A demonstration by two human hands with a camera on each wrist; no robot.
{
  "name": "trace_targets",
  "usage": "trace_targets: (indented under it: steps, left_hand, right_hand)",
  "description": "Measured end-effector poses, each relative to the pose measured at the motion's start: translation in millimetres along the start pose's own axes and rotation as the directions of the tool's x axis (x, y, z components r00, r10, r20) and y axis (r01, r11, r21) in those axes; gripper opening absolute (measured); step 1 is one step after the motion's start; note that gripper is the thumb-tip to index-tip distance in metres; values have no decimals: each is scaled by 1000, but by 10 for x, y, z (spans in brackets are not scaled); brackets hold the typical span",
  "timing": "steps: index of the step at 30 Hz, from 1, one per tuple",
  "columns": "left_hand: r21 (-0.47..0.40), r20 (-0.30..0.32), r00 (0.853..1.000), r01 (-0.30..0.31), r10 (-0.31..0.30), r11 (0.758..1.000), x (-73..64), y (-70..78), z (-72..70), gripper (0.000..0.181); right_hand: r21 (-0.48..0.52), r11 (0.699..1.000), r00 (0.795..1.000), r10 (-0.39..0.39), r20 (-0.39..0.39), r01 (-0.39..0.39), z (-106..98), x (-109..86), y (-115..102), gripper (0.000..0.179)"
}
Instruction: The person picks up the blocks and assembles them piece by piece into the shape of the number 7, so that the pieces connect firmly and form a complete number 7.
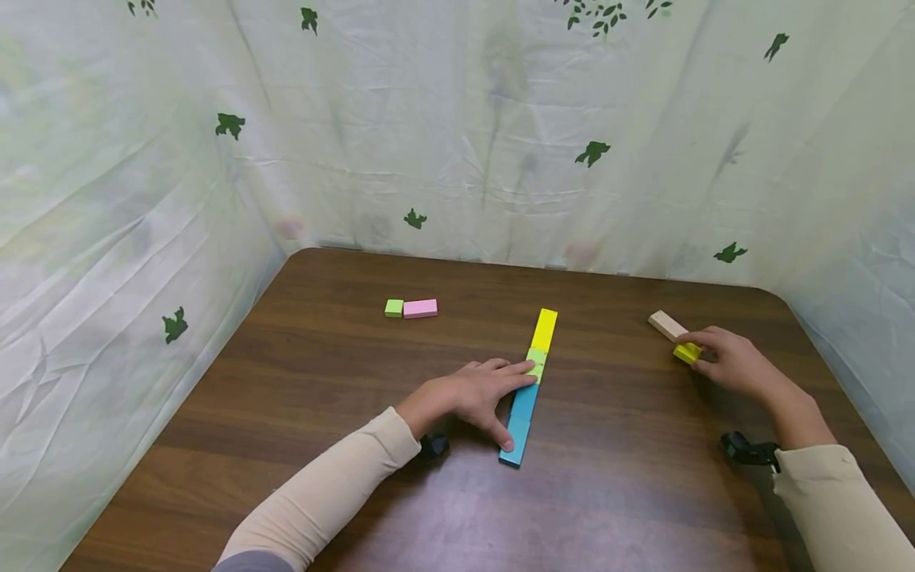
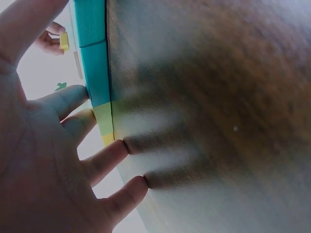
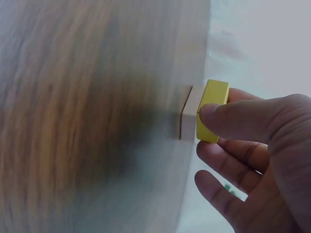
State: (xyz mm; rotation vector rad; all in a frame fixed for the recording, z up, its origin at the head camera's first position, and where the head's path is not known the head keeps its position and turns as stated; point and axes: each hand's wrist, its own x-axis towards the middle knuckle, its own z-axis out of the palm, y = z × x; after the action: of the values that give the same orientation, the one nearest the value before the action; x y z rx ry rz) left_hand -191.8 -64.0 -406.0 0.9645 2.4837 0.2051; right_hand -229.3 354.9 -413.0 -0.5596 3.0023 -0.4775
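My right hand [image 1: 739,365] pinches a yellow block [image 3: 213,94] between thumb and fingers. Close by that block lies a plain wooden block [image 1: 666,324] on the table. At the middle, a straight row of blocks runs away from me: two blue blocks [image 1: 524,403] nearest, then a light green part [image 1: 536,368], then a yellow block [image 1: 545,330] at the far end. My left hand [image 1: 482,393] spreads over the left side of this row, thumb at the nearest blue block and fingertips at the green part. Its fingers are extended in the left wrist view.
A small green block [image 1: 394,308] and a pink block [image 1: 420,309] lie end to end at the back left of the brown wooden table [image 1: 300,381]. A pale curtain [image 1: 443,143] with green leaf shapes hangs behind and at the sides.
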Motion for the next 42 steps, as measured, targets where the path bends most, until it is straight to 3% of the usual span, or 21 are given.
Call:
trace_targets:
  steps: [14,22,32,42]
  left_hand:
    - [-1,-6,1000,-3,3,1000,8,-3,8,103]
    - [-13,-12,1000,-5,4,1000,-12,-34,16,103]
    - [-10,-20,1000,-19,19,1000,8,-48,24,103]
    - [-10,-8,1000,-14,14,1000,13,-49,39,103]
  right_hand:
    - [35,993,993,-112,-36,113,-62,203,-356,38]
    - [4,984,983,-179,26,179,15,548,-578,37]
    - [13,978,976,-207,71,206,116,862,-864,38]
    - [9,979,975,-204,83,204,258,1062,-943,37]
